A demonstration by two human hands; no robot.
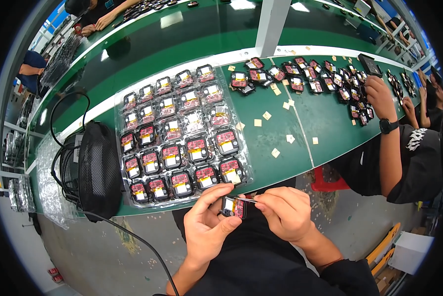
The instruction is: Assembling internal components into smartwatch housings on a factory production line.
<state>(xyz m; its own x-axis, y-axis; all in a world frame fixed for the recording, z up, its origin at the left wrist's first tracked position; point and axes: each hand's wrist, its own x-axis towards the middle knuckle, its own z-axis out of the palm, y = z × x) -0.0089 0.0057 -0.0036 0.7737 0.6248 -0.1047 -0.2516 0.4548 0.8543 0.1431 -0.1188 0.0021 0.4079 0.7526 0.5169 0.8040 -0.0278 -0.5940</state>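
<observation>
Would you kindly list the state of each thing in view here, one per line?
small module: held off the bench in the left hand.
tweezers: pinched in the right hand, tip at the module.
clear tray: flat on the green bench, pockets filled with modules.
loose modules: scattered on the bench.
paper squares: lying loose.
black mesh bag: resting at the bench edge.

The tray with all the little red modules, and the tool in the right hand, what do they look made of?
The tray looks like thin clear moulded plastic: it is see-through, glossy with glints, and formed into pockets. The tool in the right hand looks like thin metal tweezers, slim and pale with a slight shine, though too small to be sure. Its tip meets the small module held by the left hand.
</observation>
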